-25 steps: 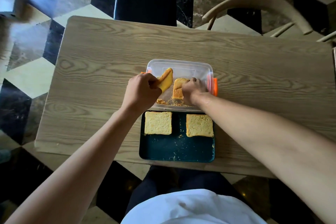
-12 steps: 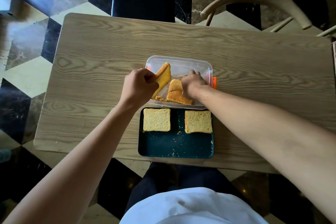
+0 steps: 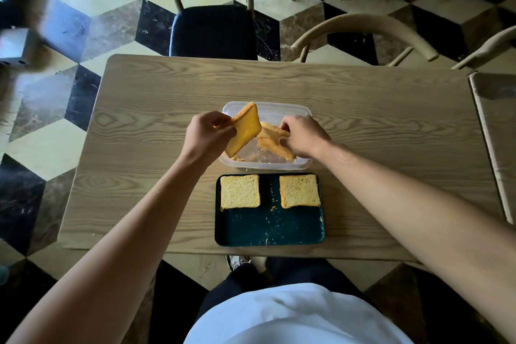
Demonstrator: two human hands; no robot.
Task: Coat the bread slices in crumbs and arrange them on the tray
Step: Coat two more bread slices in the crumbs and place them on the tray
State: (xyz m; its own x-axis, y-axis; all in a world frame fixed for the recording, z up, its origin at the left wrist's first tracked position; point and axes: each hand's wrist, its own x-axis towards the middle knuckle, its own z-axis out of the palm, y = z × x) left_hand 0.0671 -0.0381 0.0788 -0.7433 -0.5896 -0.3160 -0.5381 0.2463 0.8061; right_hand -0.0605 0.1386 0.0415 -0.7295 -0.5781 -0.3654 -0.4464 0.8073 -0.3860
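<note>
clear plastic tub (image 3: 293, 109) holds crumbs; left hand (image 3: 206, 138) fingers pinch one orange slice (image 3: 245, 130) above it, right hand (image 3: 303, 135) grips another slice (image 3: 272, 142) inside. two crumbed slices (image 3: 240, 195) lie on the dark tray (image 3: 268, 227).

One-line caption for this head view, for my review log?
Both hands lift bread slices from clear tub: left hand, right hand; two coated slices on teal tray.

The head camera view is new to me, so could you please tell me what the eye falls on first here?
First, the two hands over the clear plastic container mid-table: the left hand holds up a tilted orange-yellow bread slice, and the right hand grips another slice inside it. Next, the dark teal tray nearer the person, with two crumbed slices side by side along its far edge.
</note>
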